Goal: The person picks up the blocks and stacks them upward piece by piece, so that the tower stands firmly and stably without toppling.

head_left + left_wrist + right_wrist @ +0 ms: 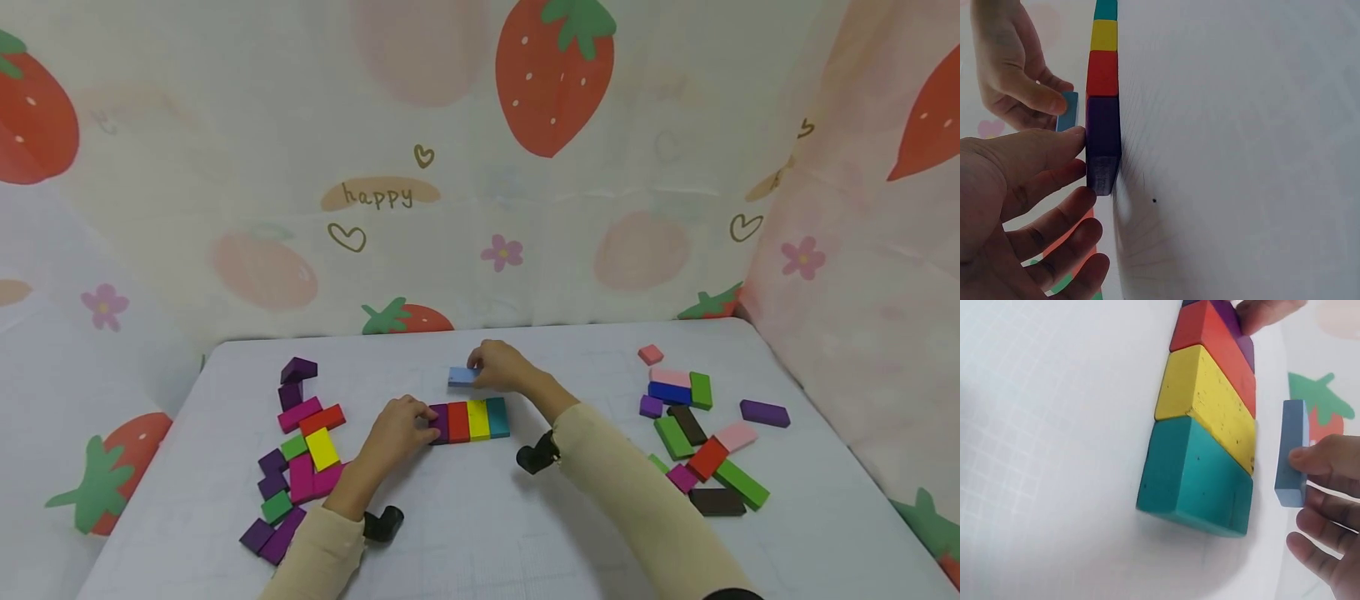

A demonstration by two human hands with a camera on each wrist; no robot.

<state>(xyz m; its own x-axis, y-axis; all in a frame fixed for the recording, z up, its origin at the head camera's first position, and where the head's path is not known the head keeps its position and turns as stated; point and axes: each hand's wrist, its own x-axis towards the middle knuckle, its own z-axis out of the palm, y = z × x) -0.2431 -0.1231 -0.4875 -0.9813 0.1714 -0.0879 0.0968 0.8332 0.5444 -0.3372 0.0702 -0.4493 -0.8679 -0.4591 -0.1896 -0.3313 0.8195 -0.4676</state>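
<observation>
A row of blocks stands side by side at the middle of the table: a purple block (439, 423), a red block (458, 422), a yellow block (478, 420) and a teal block (497, 417). My left hand (399, 427) is at the row's left end, thumb and fingertips against the purple block, the other fingers loosely bent in the left wrist view. Just beyond the row, my right hand (504, 367) pinches a light blue block (1292, 453) between thumb and fingers. Its long side runs roughly along the row in the head view.
On the left lies a loose cluster of purple, magenta, green, red and yellow blocks (322, 450), partly behind my left forearm. Another scattered group, with a long green block (741, 484) and a dark brown block (716, 502), lies on the right. A strawberry-print curtain (465, 275) hangs behind the white table (465, 533).
</observation>
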